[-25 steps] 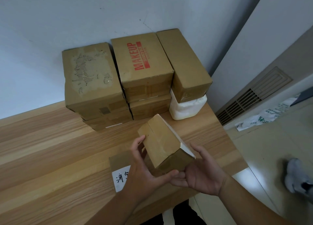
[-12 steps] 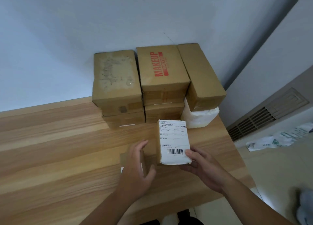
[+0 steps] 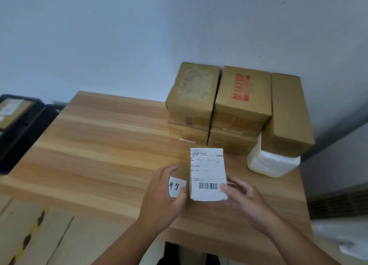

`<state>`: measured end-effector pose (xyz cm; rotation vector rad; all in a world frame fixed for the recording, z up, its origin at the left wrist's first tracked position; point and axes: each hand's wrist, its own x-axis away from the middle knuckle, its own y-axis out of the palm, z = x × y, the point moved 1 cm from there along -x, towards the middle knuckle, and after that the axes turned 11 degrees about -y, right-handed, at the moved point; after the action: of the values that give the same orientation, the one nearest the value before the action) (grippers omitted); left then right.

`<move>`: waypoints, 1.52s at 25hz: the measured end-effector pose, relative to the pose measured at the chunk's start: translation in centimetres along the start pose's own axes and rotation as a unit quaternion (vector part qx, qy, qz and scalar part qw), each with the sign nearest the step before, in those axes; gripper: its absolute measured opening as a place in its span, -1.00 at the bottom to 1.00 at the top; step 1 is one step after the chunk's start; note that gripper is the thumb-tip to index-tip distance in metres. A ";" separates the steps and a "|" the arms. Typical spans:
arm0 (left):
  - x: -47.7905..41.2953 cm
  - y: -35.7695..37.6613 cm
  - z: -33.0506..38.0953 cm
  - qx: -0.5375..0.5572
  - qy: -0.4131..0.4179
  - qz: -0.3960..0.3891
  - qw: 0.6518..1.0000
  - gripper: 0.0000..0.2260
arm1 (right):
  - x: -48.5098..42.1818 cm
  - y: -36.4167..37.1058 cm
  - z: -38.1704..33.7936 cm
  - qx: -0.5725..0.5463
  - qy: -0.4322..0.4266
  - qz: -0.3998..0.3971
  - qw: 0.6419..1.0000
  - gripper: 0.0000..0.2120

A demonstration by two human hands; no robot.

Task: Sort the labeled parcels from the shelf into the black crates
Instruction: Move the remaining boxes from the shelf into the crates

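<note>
A labelled parcel (image 3: 208, 175) was gripped at lower centre by the right hand (image 3: 245, 203), thumb laid beside the barcode. The left hand (image 3: 163, 197) was curved loosely over a handwritten slip (image 3: 177, 187). Stacked cartons (image 3: 243, 93) were seen at upper right of the worktop (image 3: 99, 145), and black crates (image 3: 23, 129) at far left.

Soft, even indoor light, slightly dim; bluish cast on wall (image 3: 119, 35). Faint shadows beside stacked boxes (image 3: 243, 109). Mild sheen on wooden surface (image 3: 99, 145). Wide-angle bending at edges, corners soft. Small print on shipping label (image 3: 207, 171) blurred.
</note>
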<state>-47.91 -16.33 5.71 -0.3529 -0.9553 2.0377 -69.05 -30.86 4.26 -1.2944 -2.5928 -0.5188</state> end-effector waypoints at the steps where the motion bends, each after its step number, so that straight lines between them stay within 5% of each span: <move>1: 1.0 -0.4 -0.1 -0.012 -0.013 0.023 1.000 -0.49 | -0.1 0.1 -0.1 0.003 0.002 -0.022 1.000 -0.45; 9: 7.5 -4.7 -3.2 -0.107 -0.129 0.159 0.973 -0.47 | -1.2 5.6 -0.4 0.037 0.007 -0.136 0.990 -0.40; 22: 19.5 -15.1 -14.9 -0.105 -0.339 0.256 0.899 -0.52 | 1.5 26.1 3.8 0.115 0.033 -0.343 0.932 -0.47; 38: 28.4 -24.6 -27.6 -0.120 -0.429 0.317 0.837 -0.54 | 5.3 46.5 9.7 0.167 0.045 -0.435 0.884 -0.50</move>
<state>-36.02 28.65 7.85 0.1995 -1.8373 2.7547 -35.18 2.72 7.33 0.0548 -2.8851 -0.2079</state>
